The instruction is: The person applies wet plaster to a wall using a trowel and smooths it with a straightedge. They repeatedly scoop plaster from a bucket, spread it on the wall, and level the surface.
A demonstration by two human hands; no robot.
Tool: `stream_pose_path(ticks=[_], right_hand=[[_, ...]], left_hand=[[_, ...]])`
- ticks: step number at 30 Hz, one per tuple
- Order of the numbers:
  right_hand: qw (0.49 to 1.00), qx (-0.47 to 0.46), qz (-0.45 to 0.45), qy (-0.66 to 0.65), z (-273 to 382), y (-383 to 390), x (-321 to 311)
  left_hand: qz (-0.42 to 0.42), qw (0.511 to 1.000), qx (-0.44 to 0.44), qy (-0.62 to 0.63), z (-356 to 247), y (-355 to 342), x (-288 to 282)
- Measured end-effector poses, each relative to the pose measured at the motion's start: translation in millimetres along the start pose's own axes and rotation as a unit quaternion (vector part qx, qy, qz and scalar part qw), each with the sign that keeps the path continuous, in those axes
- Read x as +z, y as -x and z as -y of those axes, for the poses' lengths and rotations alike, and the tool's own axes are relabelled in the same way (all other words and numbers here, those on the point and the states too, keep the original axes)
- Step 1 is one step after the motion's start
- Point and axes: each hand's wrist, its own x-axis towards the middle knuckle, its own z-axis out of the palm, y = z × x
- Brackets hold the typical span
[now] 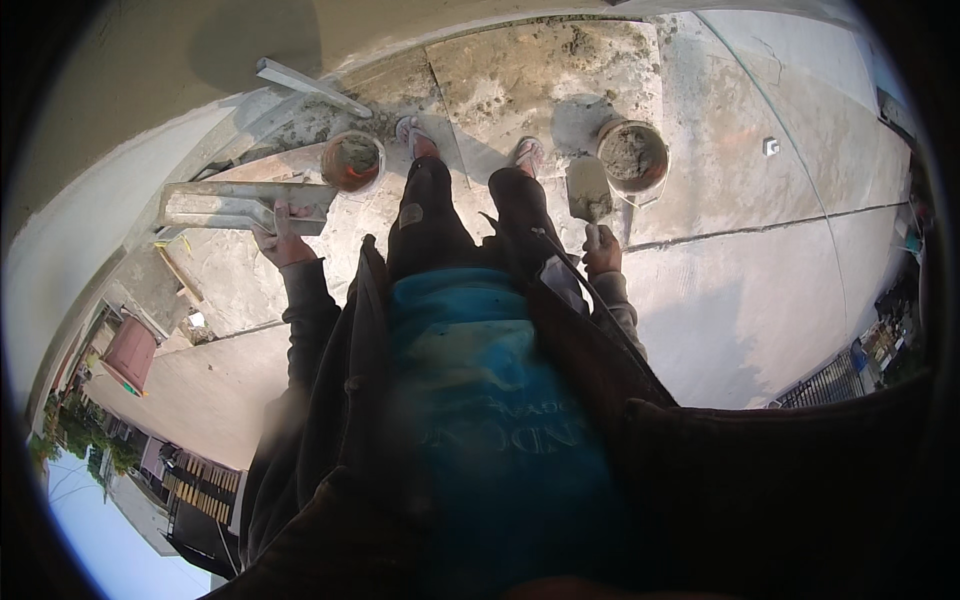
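My left hand (284, 240) grips a long, pale grey plastering float or board (195, 208), smeared with mortar, out to my left. My right hand (604, 250) is closed on the handle of a trowel (586, 190), whose flat blade is coated with grey mortar. Just right of the blade stands a bucket of grey mortar (633, 155). A smaller bucket (353, 160) with grey stuff inside stands beyond the float, beside my left foot. Both my feet, in sandals, are on the mortar-spattered floor (520, 70).
A wall (140, 80) curves along the top and left, with a pale straight bar (310, 85) at its foot. A thin hose (820, 210) crosses the floor at right. A small white object (770, 146) lies near it. A reddish board (127, 352) stands at lower left.
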Motion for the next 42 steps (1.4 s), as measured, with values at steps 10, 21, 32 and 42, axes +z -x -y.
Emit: stream_pose_path(ticks=[10, 21, 32, 42], right_hand=[[0.896, -0.293, 0.018, 0.334, 23.6, -96.5, -38.5], [0.756, -0.399, 0.070, 0.514, 149.8, -56.6, 111.5], [0.674, -0.473, 0.203, 0.530, 218.4, 85.5, 235.8], [0.654, -0.437, 0.226, 0.575, 209.7, 34.8, 269.0]], left_hand=[[-0.219, 0.960, -0.171, -0.042, 95.0, 137.9, -61.4], [-0.231, 0.925, -0.249, 0.171, 273.2, 118.4, -196.5], [-0.185, 0.898, -0.350, 0.193, 317.9, 15.8, -283.2], [-0.136, 0.918, -0.148, -0.343, 480.9, -23.0, -266.8]])
